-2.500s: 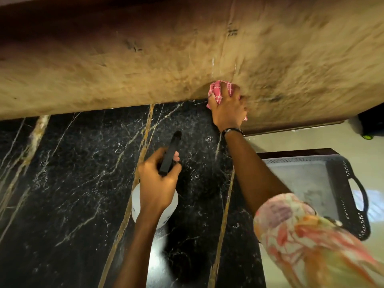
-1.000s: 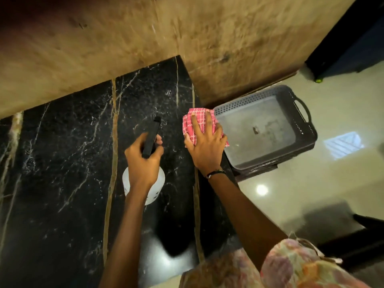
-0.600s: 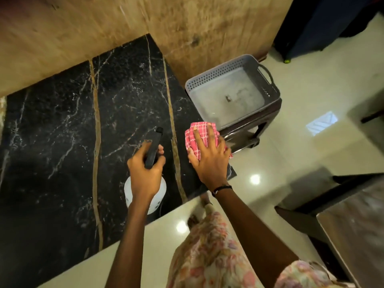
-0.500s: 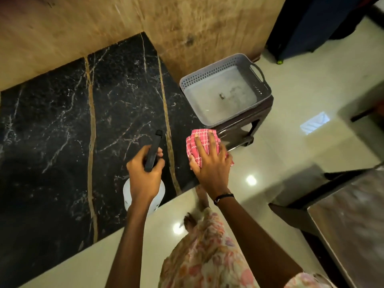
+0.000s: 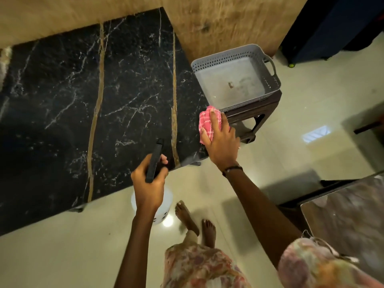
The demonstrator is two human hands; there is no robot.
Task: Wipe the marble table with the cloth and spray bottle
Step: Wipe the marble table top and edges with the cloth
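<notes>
Floor [image 5: 311, 113]: glossy cream tile, lamp glare in spots. Wall [image 5: 218, 19] behind: mottled tan, stone-like finish. Marble table [image 5: 62, 100]: large black slab, fine white veining, two long gold seams, polished. Beside its right edge, a dark brown stool [image 5: 257, 113] carries a grey perforated plastic basket [image 5: 272, 77] with loop handle.

Right hand [image 5: 222, 146]: fingers spread and curved over the bunched pink checked cloth [image 5: 204, 121], holding it at the table's right edge near the front corner.

Left hand [image 5: 149, 183]: wrapped round the black spray head of the spray bottle [image 5: 166, 206]; white rounded body hangs below, past the front edge.
</notes>
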